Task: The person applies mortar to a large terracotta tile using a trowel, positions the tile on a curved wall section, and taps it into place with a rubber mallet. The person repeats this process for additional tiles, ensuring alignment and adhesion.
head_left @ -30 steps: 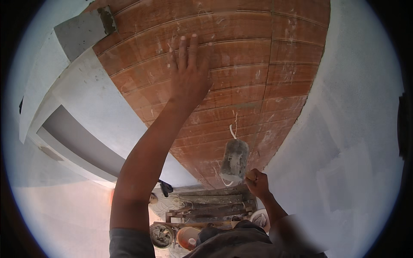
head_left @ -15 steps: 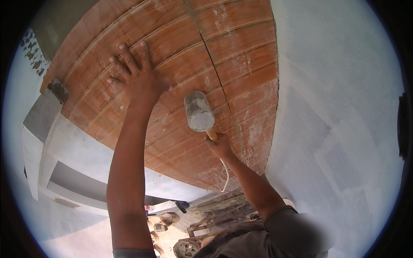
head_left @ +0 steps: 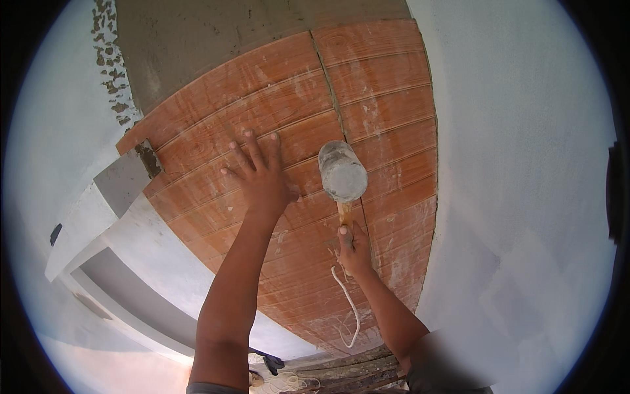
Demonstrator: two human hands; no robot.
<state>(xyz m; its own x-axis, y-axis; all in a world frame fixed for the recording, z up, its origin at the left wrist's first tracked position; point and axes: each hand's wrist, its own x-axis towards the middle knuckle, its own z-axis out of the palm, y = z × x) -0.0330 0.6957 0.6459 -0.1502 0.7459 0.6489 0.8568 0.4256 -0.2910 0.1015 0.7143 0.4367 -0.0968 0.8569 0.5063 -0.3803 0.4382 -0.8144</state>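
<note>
My left hand point(head_left: 259, 180) lies spread on orange, wood-grained tiles point(head_left: 210, 105) streaked with white residue. Just right of it, my right hand point(head_left: 353, 248) grips the wooden handle of a mallet point(head_left: 342, 176), whose rounded, grey-smeared head covers part of the dark joint between two tile columns. Whether the head touches the tiles I cannot tell. A loose white cord point(head_left: 351, 315) dangles over the tiles below that hand.
Grey mortar point(head_left: 210, 29) borders the tiles above. A grey-and-white block point(head_left: 111, 194) juts out at left, over a recessed strip point(head_left: 141, 289). A plain white surface point(head_left: 512, 184) runs along the right. Planks point(head_left: 341, 374) and coiled cord lie at the bottom.
Since a second ago the mallet has risen from low on the tiles to beside my left hand. My view has shifted, bringing the grey mortar above the tiles into sight.
</note>
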